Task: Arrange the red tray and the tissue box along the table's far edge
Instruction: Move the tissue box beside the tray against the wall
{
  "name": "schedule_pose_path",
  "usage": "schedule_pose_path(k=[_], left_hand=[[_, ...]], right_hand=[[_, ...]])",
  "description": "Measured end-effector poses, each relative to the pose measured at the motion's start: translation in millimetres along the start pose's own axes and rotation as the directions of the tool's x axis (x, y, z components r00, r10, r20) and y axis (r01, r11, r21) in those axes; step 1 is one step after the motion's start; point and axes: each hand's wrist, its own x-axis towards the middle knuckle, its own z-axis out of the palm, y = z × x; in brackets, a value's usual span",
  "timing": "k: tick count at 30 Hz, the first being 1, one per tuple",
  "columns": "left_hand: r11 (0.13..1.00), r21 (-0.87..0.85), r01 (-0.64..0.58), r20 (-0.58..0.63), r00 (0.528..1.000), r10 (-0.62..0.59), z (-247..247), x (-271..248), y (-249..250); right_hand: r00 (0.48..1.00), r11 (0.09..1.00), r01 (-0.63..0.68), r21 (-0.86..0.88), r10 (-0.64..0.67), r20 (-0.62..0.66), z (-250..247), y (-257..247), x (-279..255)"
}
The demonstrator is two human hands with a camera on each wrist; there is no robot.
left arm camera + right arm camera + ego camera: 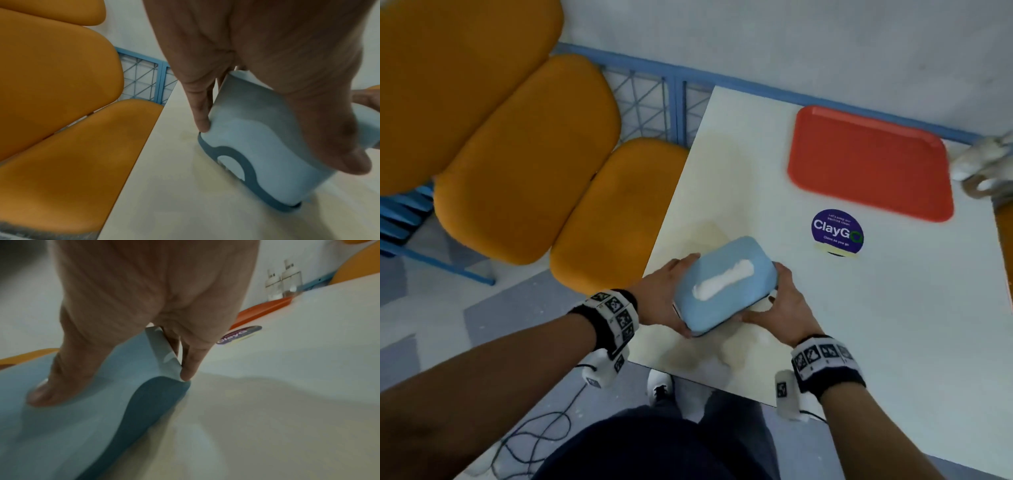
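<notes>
A light blue tissue box point(726, 284) with white tissue showing in its top slot is held over the near left part of the cream table point(876, 325). My left hand point(671, 294) grips its left end and my right hand point(779, 301) grips its right end. In the left wrist view the box point(257, 146) is tilted, with fingers point(202, 125) on its side. In the right wrist view my thumb point(45, 394) lies on the box top point(82, 418). The red tray point(869, 164) lies empty by the far edge, right of centre.
Orange seats point(524, 161) on a blue frame stand left of the table. A purple ClayGo sticker point(837, 231) sits in front of the tray. Clear bottles point(283, 283) stand at the far right edge, beside the tray point(265, 309). A cable point(544, 435) lies on the floor.
</notes>
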Motion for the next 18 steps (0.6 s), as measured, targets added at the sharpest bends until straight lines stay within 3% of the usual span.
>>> schedule_pose_path(k=[8,18], left_hand=[[0.99,0.126,-0.065,-0.132,0.988,0.082,-76.7,79.2,18.5],[0.992,0.093,-0.08,-0.179,0.979,0.096,-164.5,192.8,37.3]], right_hand=[[0.996,0.996,0.018,-0.09,-0.026,-0.086,-47.8,-41.8,91.4],[0.998,0.993,0.047,-0.112,-0.051,-0.031,-112.0,-78.7,226.1]])
